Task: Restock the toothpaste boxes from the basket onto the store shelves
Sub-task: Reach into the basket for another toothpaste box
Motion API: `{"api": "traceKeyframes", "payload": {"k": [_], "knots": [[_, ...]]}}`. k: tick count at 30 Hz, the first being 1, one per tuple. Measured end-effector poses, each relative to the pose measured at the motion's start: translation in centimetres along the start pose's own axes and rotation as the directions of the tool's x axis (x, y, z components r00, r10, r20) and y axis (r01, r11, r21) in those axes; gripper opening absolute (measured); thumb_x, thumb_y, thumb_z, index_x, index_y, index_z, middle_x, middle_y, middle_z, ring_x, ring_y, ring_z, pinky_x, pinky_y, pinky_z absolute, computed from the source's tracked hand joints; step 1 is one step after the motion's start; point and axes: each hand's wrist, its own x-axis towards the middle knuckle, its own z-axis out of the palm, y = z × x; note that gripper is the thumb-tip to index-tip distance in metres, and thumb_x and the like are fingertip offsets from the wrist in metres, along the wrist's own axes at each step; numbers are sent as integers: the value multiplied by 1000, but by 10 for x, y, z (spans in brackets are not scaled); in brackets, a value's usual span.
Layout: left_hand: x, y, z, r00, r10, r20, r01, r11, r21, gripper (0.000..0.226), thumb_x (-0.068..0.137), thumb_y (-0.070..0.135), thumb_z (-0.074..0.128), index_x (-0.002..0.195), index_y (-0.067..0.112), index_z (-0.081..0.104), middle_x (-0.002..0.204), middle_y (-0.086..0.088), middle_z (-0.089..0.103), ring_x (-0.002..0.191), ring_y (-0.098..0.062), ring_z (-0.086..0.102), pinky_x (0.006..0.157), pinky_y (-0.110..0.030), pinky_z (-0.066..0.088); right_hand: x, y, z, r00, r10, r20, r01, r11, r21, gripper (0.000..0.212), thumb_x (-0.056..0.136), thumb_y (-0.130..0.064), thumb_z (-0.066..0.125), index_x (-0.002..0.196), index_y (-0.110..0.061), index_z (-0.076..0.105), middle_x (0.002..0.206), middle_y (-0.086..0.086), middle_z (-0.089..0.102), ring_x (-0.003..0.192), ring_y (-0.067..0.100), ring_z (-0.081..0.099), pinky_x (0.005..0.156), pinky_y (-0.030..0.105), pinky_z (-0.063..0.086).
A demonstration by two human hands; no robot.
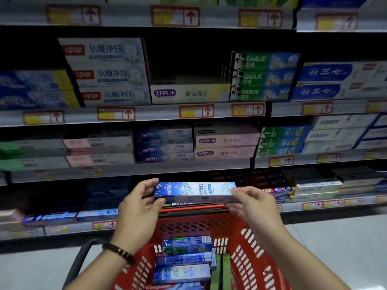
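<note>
A shimmering blue Crest toothpaste box (195, 192) is held level above a red basket (249, 254), the left hand (140, 208) and right hand (251, 206) gripping its ends with curled fingers (144, 186). More toothpaste boxes (186, 245) lie in the basket, one marked Colgate (165, 287). Beyond, store shelves (146, 122) carry stacked Darlie boxes (263, 76) above red-arrowed price tags (116, 114); pale floor (335, 237) lies below.

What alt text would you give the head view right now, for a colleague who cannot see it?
A person holds a shiny blue Crest toothpaste box level, left hand gripping its left end and right hand its right end, above a red basket holding more toothpaste boxes. Stocked toothpaste shelves with price tags fill the background.
</note>
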Motion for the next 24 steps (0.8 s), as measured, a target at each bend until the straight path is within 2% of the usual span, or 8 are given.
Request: {"api": "traceKeyframes", "payload": {"k": [2, 5, 8, 12, 15, 20, 24], "knots": [[3, 2, 0, 1000, -16, -13, 16, 999, -30, 48, 90, 3, 77, 125, 34, 64, 120, 11, 71, 103, -2, 72, 96, -27, 57, 1, -1, 5, 997, -66, -37, 64, 997, -39, 13, 99, -20, 75, 93, -8, 77, 88, 9, 81, 81, 25, 81, 81, 41, 65], [7, 2, 1, 997, -62, -51, 57, 994, -97, 40, 89, 7, 80, 116, 31, 63, 117, 3, 72, 99, -9, 75, 95, -38, 59, 1, -3, 11, 987, -142, -69, 134, 985, -112, 19, 100, -30, 74, 90, -15, 79, 83, 1, 81, 79, 19, 80, 83, 44, 65], [11, 1, 1, 991, -113, -65, 102, 982, -160, 31, 87, 11, 82, 110, 24, 67, 110, -4, 74, 92, -17, 78, 94, -43, 60, 0, -7, 14, 984, -169, -62, 161, 980, -115, 21, 101, -34, 71, 93, -17, 79, 87, -2, 81, 79, 14, 79, 84, 43, 65], [13, 7, -2, 989, -135, -56, 119, 968, -221, 25, 88, 15, 81, 110, 20, 71, 96, -6, 80, 85, -18, 79, 90, -42, 61, 1, -10, 17, 985, -167, -47, 162, 983, -85, 8, 101, -14, 71, 99, -15, 78, 90, -2, 82, 82, 14, 80, 88, 46, 65], [13, 8, -1, 986, -154, -60, 132, 952, -276, 22, 87, 19, 81, 108, 18, 73, 93, -4, 81, 85, -21, 79, 90, -45, 60, 2, -11, 17, 988, -146, -41, 144, 988, -56, 14, 101, -5, 67, 103, -13, 78, 93, -1, 82, 84, 15, 80, 89, 45, 65], [15, 10, 1, 982, -177, -69, 143, 927, -347, 24, 85, 25, 81, 108, 19, 76, 93, -4, 81, 86, -23, 79, 92, -42, 59, 2, -11, 17, 980, -194, -41, 193, 980, -40, 11, 102, -12, 68, 105, -16, 79, 91, -1, 82, 87, 18, 80, 88, 44, 65], [12, 8, -2, 985, -167, -41, 146, 938, -315, 36, 84, 21, 83, 119, 21, 74, 95, -2, 81, 89, -20, 79, 90, -39, 58, 4, -11, 17, 979, -195, -55, 194, 981, -26, 10, 102, -22, 71, 101, -17, 79, 88, 1, 82, 85, 19, 80, 87, 46, 65]]}}
